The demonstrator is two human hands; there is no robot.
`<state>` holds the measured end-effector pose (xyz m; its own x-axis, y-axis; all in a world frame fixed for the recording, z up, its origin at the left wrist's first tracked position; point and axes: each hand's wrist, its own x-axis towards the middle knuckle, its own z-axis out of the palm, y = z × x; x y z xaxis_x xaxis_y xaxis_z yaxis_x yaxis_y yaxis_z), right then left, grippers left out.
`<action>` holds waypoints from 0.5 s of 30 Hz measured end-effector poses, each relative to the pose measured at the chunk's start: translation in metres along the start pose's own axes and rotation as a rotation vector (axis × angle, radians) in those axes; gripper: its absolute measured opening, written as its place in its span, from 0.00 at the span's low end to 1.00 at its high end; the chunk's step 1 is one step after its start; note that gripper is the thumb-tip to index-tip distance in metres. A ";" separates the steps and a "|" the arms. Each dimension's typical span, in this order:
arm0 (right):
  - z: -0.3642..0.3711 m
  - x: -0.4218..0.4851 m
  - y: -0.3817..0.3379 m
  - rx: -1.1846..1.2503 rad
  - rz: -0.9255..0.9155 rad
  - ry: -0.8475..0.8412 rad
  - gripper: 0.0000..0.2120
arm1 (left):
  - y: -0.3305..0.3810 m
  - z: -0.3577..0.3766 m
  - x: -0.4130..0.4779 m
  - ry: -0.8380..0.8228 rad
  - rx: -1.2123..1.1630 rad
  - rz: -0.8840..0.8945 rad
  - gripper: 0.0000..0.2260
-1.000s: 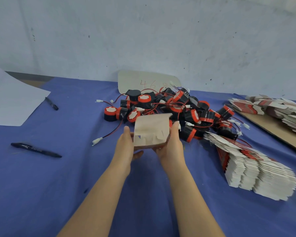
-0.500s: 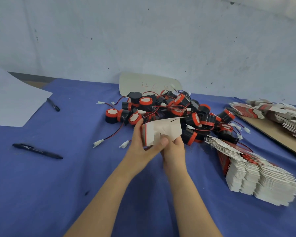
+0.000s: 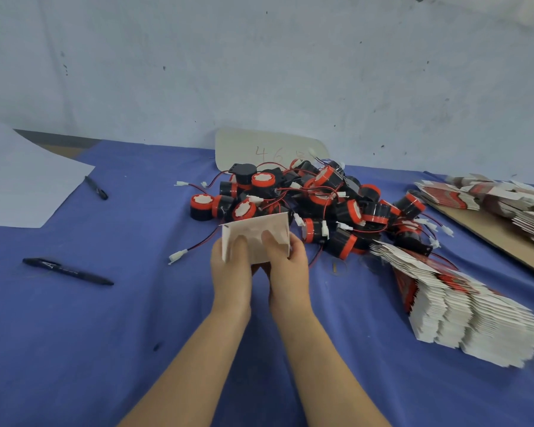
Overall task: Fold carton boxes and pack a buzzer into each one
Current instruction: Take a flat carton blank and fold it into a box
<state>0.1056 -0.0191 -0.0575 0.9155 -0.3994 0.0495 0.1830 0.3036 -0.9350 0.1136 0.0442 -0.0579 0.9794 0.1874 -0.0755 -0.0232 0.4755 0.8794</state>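
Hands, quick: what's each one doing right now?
Left hand: holding the carton, thumb on its face.
Right hand: holding the same carton.

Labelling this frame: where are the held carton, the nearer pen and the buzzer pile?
carton (image 3: 255,228), head view, white face.
nearer pen (image 3: 68,271), head view, mid-barrel.
buzzer pile (image 3: 321,198), head view, central buzzer.

A second ago the two hands held the carton (image 3: 256,238) by its sides, opened up and showing its brown inside. Half a second ago the left hand (image 3: 232,272) was pinching it from the left, with the right hand (image 3: 287,269) below it. Now both hands grip it from underneath, side by side, with both thumbs (image 3: 239,245) pressed on its white near face, and the carton looks flatter and wider.
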 end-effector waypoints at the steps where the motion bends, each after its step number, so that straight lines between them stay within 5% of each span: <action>1: -0.002 0.001 -0.001 0.058 0.027 -0.006 0.15 | 0.001 0.002 -0.002 -0.007 0.017 0.006 0.10; 7: -0.012 0.006 -0.008 0.116 0.069 -0.073 0.11 | 0.001 0.008 -0.008 -0.022 -0.033 -0.249 0.17; 15: -0.011 0.007 -0.006 0.216 0.122 -0.085 0.11 | -0.003 0.004 -0.004 -0.036 -0.080 -0.312 0.17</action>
<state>0.1070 -0.0330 -0.0553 0.9605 -0.2775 -0.0209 0.1337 0.5260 -0.8399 0.1106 0.0382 -0.0583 0.9481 -0.0076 -0.3179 0.2651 0.5713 0.7767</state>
